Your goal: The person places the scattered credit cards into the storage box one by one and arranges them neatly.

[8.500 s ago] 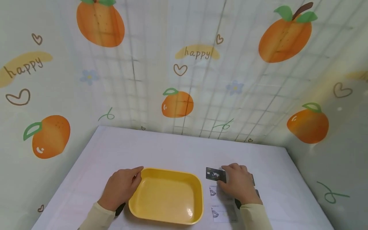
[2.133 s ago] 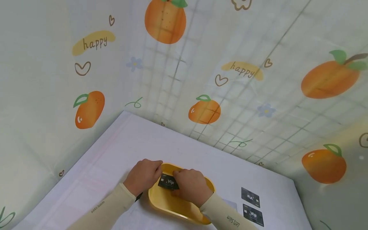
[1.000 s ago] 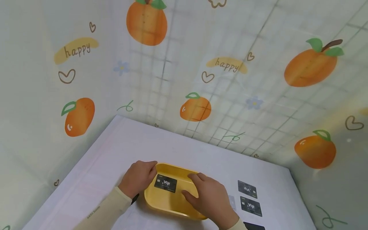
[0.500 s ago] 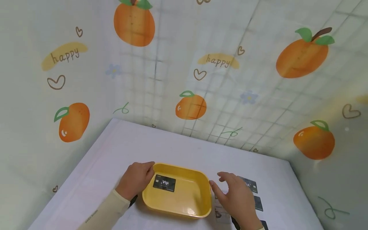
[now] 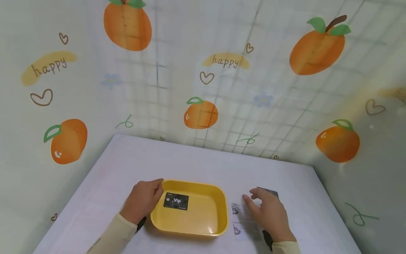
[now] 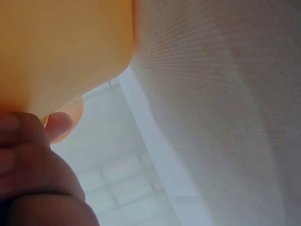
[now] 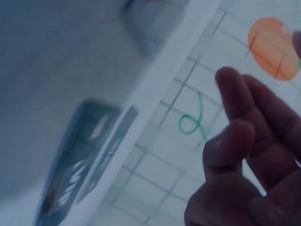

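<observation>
My left hand [image 5: 142,200] pinches the far left corner of a yellow plastic tray [image 5: 196,225]. In the left wrist view its fingers [image 6: 42,165] curl against the tray's edge. Inside the tray, near its left side, a black "Vip" card [image 5: 176,201] lies flat. To the right of the tray my right hand [image 5: 272,215] hovers over the table, thumb and fingers apart, holding nothing. It partly covers a dark card [image 5: 270,191]. Blurred in the right wrist view, a dark card [image 7: 70,165] lies beside another dark card [image 7: 109,153].
Pale printed cards [image 5: 245,231] lie between the tray and my right hand. The white table [image 5: 196,158] meets a curtain [image 5: 152,116] with printed oranges along its back and sides.
The right hand carried a black card from the table's right side into the tray and released it there. It then moved back right, over the other cards. The left hand stays on the tray.
</observation>
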Available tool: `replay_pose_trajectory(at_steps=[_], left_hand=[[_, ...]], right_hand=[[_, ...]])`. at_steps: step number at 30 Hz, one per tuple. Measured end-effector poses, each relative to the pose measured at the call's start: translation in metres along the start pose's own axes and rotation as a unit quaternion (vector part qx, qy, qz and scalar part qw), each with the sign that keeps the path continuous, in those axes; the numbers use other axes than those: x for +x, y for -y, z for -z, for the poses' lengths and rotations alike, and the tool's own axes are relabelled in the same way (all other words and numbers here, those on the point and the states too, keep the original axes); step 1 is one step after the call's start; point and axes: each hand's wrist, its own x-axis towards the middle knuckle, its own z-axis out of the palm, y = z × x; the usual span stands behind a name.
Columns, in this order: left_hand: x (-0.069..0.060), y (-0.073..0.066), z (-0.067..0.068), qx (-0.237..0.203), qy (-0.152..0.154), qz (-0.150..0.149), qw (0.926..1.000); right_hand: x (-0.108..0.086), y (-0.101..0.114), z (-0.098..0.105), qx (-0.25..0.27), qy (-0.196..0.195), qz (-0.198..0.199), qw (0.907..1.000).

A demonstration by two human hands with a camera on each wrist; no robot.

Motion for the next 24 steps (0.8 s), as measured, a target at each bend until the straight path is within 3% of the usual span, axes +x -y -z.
replay_pose_trajectory(at_steps=[7,14,24], left_hand=[[-0.003,0.001,0.005,-0.010,-0.004,0.011,0.9999],[-0.003,-0.001,0.004,-0.005,-0.008,0.010,0.9999],[-0.004,-0.005,0.002,-0.007,-0.001,0.016,0.9998]], right_hand=[[0.004,-0.017,-0.004,0.024,0.017,0.029,0.9992],[0.001,-0.023,0.003,0.024,0.089,-0.009,0.9957],[-0.006,-0.032,0.003,0.036,0.143,-0.056,0.9875]])
